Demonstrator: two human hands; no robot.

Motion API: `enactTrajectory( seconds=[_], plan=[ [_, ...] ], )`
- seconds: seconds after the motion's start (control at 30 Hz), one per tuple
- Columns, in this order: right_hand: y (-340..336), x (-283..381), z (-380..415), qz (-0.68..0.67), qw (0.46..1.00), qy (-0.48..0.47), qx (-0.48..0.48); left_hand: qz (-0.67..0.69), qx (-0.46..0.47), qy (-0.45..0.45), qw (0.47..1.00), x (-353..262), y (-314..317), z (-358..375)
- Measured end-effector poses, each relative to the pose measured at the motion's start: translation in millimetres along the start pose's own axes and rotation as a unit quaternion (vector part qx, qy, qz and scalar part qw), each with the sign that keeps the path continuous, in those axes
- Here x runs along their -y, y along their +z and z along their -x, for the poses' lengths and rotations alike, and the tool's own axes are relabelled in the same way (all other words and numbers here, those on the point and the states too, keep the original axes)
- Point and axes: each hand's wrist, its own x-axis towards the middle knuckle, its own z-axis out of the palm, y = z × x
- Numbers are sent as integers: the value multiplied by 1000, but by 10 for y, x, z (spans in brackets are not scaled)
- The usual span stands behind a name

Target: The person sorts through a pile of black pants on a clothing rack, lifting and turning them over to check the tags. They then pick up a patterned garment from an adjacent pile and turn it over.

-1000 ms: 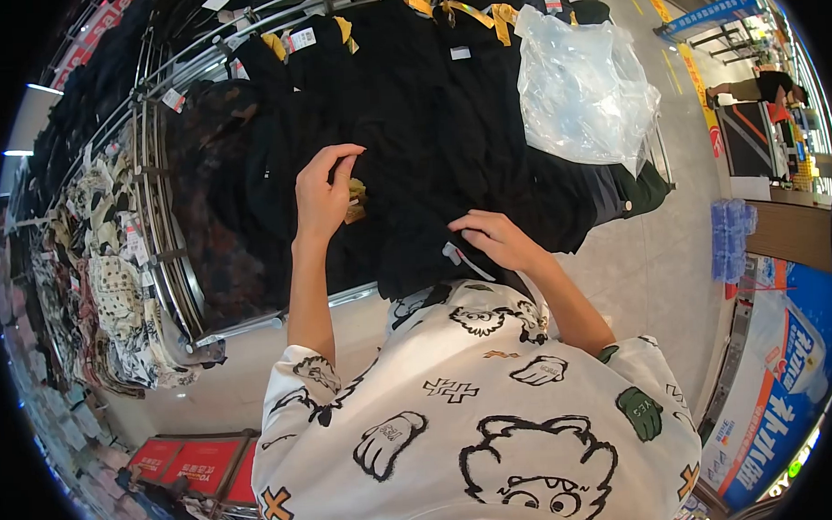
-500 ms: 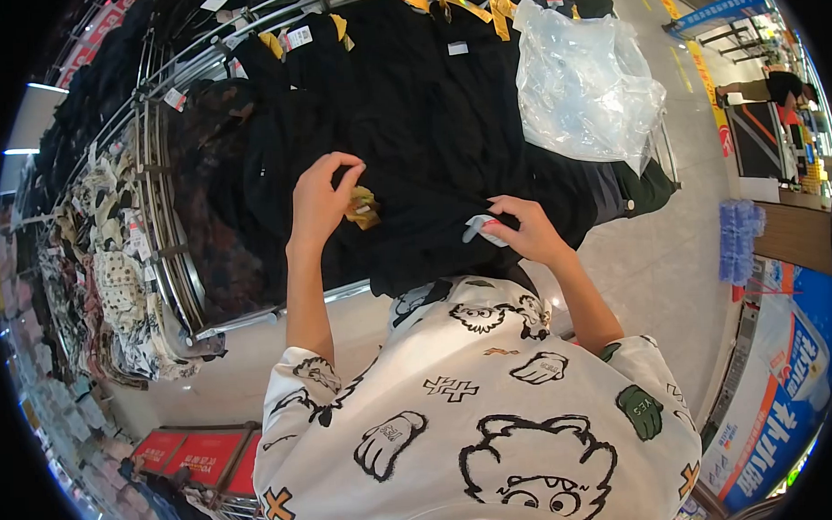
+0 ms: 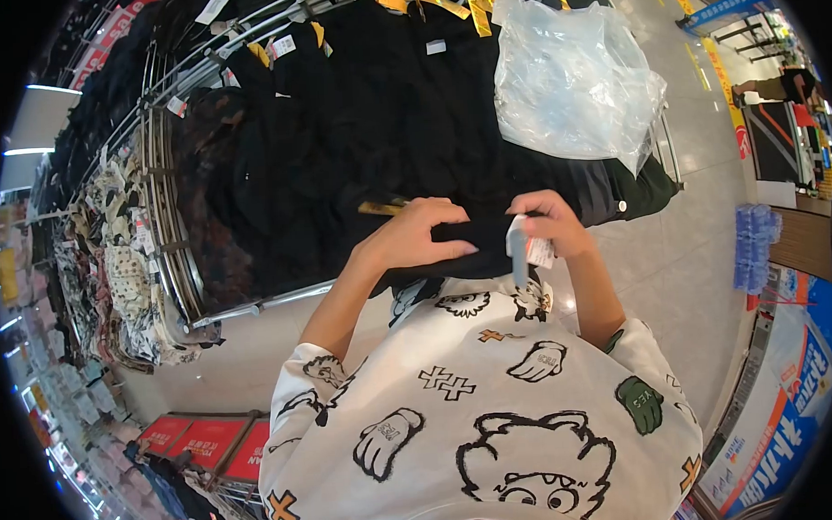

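Observation:
A black garment point(image 3: 484, 235) lies across the rack in front of me, and its outline merges with the dark clothes beneath. My left hand point(image 3: 424, 234) rests over its near part, palm down, thumb and fingers apart. Beside its knuckles a yellow strip point(image 3: 380, 208) sticks out. My right hand point(image 3: 557, 226) pinches the garment's near edge between thumb and fingers. White and grey paper tags point(image 3: 531, 249) hang below that thumb, slightly blurred. How much cloth is in the pinch is hidden.
A crumpled clear plastic bag point(image 3: 579, 85) lies on the clothes at the right. Metal rack rails point(image 3: 165, 205) run along the left, with patterned clothes point(image 3: 125, 197) beyond. A blue-and-white printed box point(image 3: 788, 403) stands at the right. Red signs point(image 3: 202, 442) are low on the left.
My left hand has moved right and down, closer to the right hand. My right hand has shifted slightly right. The tags now hang down below it. The yellow strip is flatter and partly covered.

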Motion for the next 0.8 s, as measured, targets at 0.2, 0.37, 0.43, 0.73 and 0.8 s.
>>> enactTrajectory(
  seconds=[0.2,0.37,0.43,0.73,0.8],
  plan=[
    [-568,-26,82,-187,980,13,72,139,-12,-7,990,-340,106,-336],
    [-773,-42,107,-203,970,18,133,157,-17,-31,987,-489,337,-564],
    [-854,-7,116,-131,979,12,154,102,-12,-1,995,-528,409,-658],
    [-1237,293,195,-2,985,-3,174,-45,-97,-73,992,-737,664,-651],
    [-1235,324,207,-35,980,-9,197,-37,-51,-48,997,-864,662,-669]
  ],
)
